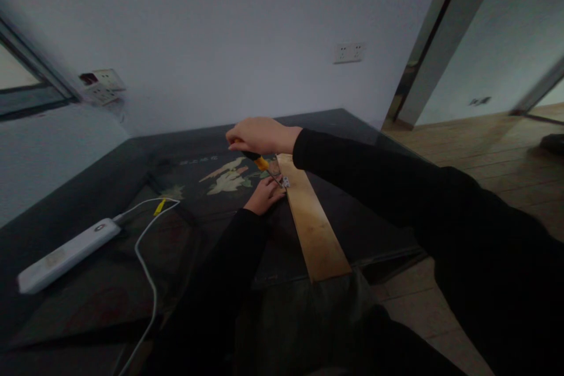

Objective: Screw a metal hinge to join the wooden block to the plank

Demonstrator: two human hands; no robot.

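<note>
My right hand (259, 135) is closed around the handle of a yellow and black screwdriver (261, 163), whose tip points down at a small metal hinge (286, 181) on a long wooden plank (312, 223). The plank lies on a dark glass-topped table (110, 258) and sticks out over its near edge. My left hand (264, 194) rests on the table right beside the hinge, fingers stretched toward it and touching the plank's left edge. Both arms wear black sleeves.
A white power bank (66, 254) with a white cable (147, 258) lies on the left of the table. Wall sockets (349, 52) sit on the wall behind. A wooden floor (476, 141) and a doorway are to the right.
</note>
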